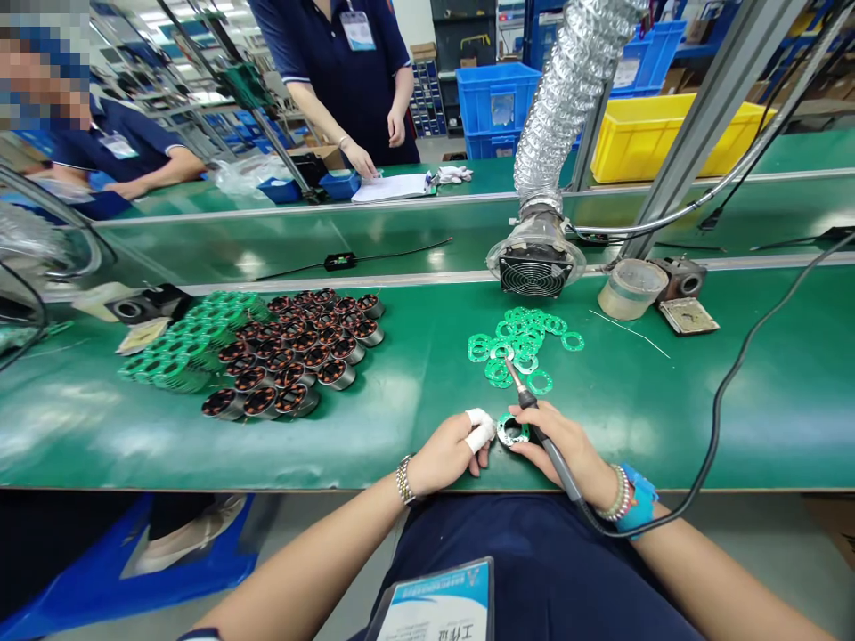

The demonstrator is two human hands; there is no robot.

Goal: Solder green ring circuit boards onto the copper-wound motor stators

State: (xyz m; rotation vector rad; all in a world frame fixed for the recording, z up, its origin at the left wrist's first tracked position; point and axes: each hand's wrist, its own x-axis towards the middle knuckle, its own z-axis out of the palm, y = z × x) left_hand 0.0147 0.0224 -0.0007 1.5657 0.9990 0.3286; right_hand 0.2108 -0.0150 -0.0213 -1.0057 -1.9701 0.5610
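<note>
My right hand [580,450] is closed round a soldering iron [561,465], its tip pointing forward and up-left over loose green boards. The thumb and fingers of the same hand also touch a small round part with a green ring-shaped circuit board [503,433] on top, near the table's front edge. My left hand [444,456] is at the left side of that part. White tape wraps its thumb and forefinger, which are pinched together; what lies between them is too small to make out. Beyond the iron's tip lies a loose pile of green ring boards [527,334].
Several copper-wound motor parts [294,374] stand in rows at left, beside stacked green boards [177,352]. A fume fan [534,274] hangs ahead. At right are a round tub [630,289], a sponge [689,316] and the iron's cable [718,418]. Two people are across the bench.
</note>
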